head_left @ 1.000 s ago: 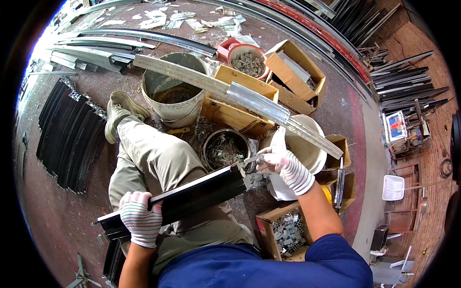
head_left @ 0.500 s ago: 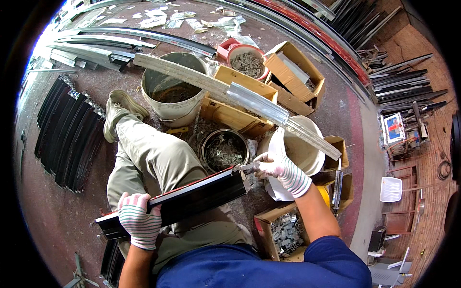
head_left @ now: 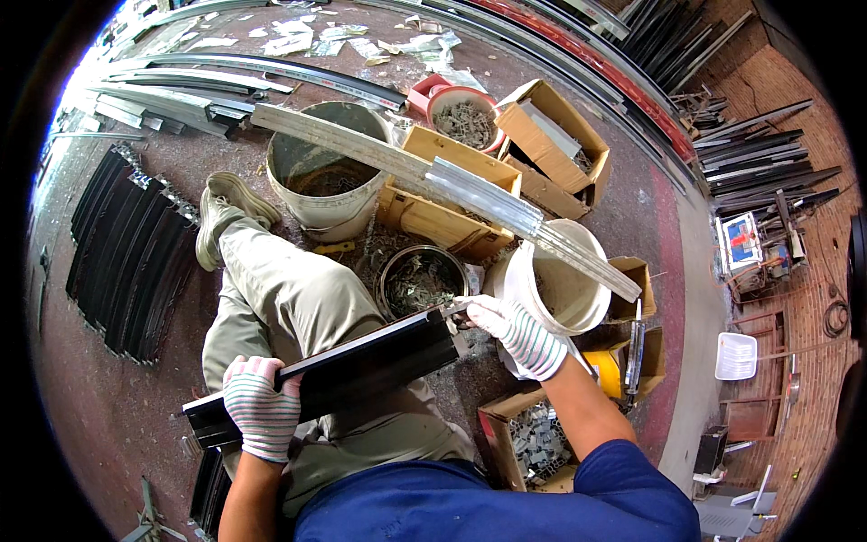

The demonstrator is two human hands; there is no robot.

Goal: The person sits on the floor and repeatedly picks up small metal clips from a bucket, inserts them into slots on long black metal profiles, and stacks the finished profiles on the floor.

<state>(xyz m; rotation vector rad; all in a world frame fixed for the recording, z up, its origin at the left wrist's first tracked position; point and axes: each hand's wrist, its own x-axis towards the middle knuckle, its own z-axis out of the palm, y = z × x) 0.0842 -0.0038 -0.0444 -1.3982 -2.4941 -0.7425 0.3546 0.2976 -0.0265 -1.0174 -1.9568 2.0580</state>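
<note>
A seated worker's gloved left hand [head_left: 262,406] clamps the near end of a black profile [head_left: 325,375] lying across the lap, while the gloved right hand [head_left: 510,330] pinches a small fitting, too small to make out, at its far end, beside a tin [head_left: 423,280] of hardware. The step appears to be fitting that end piece; seating it likely calls for a steady profile and square alignment

The reddish concrete floor [head_left: 99,397] carries everything — a grey bucket [head_left: 327,172] stands in the middle of it, with a stack of black strips [head_left: 126,248] well to its left and long metal rails [head_left: 226,72] lying beyond it. Just right of the bucket sit open cardboard boxes [head_left: 470,194], a round tin of screws [head_left: 422,280] and a white bucket [head_left: 560,289] — scraps of paper [head_left: 316,36] lie farther off.
</note>
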